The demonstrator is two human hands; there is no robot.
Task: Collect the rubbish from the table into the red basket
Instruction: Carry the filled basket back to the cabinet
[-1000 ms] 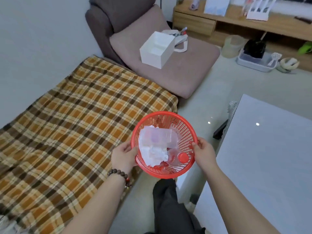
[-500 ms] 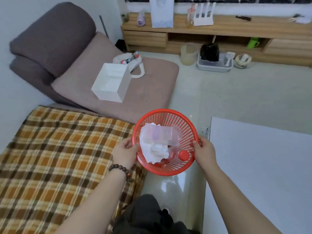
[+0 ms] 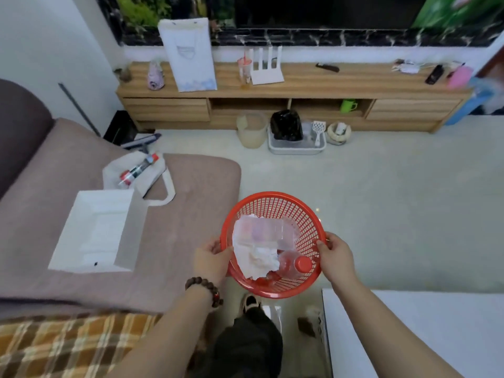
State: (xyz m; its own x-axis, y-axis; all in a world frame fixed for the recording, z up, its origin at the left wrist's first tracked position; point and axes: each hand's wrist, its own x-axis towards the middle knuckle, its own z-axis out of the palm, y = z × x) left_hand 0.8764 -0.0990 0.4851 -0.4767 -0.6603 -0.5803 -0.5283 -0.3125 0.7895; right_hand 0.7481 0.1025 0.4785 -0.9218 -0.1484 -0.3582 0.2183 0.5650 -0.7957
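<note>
I hold the round red basket (image 3: 297, 211) in the air over the floor, between the sofa and the white table (image 3: 425, 331). My left hand (image 3: 211, 259) grips its left rim and my right hand (image 3: 334, 253) grips its right rim. Inside lie crumpled white paper (image 3: 253, 257), a clear plastic wrapper (image 3: 268, 231) and a clear bottle with a red cap (image 3: 296, 264).
A grey-brown sofa (image 3: 174, 227) at left carries a white box (image 3: 95, 230) and a cloth bag (image 3: 144, 173). A plaid blanket (image 3: 68, 347) lies at bottom left. A wooden TV cabinet (image 3: 294, 102) runs along the far wall, with a grey tray (image 3: 297, 144) and tub on the floor before it.
The view has swung right and forward, away from the plaid blanket toward the TV cabinet. Both hands keep their grip on the basket, which stays in front of me.
</note>
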